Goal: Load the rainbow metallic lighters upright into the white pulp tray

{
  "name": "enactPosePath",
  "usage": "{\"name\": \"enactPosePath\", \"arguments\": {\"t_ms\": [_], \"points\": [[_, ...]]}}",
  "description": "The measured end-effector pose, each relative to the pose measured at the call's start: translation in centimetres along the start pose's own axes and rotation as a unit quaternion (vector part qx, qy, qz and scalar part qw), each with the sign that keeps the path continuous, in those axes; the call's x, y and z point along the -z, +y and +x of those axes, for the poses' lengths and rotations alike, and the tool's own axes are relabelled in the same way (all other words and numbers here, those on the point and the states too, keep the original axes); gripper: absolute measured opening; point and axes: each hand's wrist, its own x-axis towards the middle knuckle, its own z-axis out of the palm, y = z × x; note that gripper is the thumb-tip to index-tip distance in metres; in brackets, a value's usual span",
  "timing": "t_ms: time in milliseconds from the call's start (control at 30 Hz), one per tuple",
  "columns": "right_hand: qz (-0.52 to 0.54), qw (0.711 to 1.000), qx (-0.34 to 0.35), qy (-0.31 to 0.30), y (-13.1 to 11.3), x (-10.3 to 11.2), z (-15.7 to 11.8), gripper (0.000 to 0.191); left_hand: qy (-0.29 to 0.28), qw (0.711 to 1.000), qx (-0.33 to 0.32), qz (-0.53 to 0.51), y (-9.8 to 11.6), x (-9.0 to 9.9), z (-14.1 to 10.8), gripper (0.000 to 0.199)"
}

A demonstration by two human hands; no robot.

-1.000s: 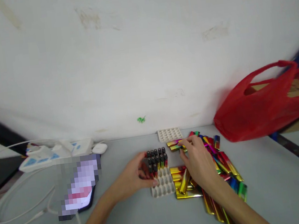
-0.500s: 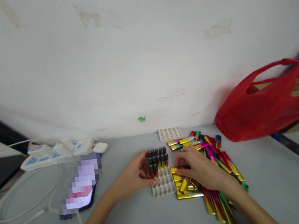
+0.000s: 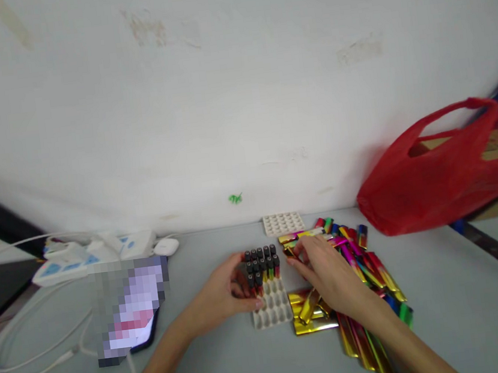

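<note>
Currently, the left hand (image 3: 226, 292) curls its thumb and fingers round the left side of a white tray (image 3: 274, 316), whose far rows hold upright black-topped tubes (image 3: 262, 263). Just right of those, the right hand (image 3: 327, 267) pinches a gold piece (image 3: 290, 253) at the edge of a pile of shiny strips (image 3: 380, 273).

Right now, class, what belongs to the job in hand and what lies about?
In use: tray gripped by left hand, black-topped pieces in it, shiny pieces at right hand, probably far tray.
Lying about: phone, power strip, cable, red bag.
</note>
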Motion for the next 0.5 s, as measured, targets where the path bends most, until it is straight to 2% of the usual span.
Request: {"name": "enactPosePath", "arguments": {"t_ms": [100,200,267,400,500], "points": [[0.095,0.993,-0.066,0.023,-0.4,0.2,0.3,0.023,0.001,1.0,0.002,-0.001,0.1,0.0,-0.1,0.087],[0.217,0.968,-0.114,0.059,-0.7,0.4,0.6,0.036,0.006,1.0,0.007,0.003,0.3,0.0,-0.1,0.088],[0.317,0.935,-0.14,0.074,-0.8,0.5,0.8,0.04,0.004,1.0,0.005,0.006,0.4,0.0,-0.1,0.087],[0.484,0.847,-0.206,0.078,-0.9,0.7,1.2,0.045,0.005,1.0,0.009,0.003,0.4,0.0,-0.1,0.087],[0.527,0.815,-0.234,0.061,-1.1,1.0,1.3,0.048,0.004,1.0,0.005,-0.001,0.2,0.0,0.0,0.088]]}}
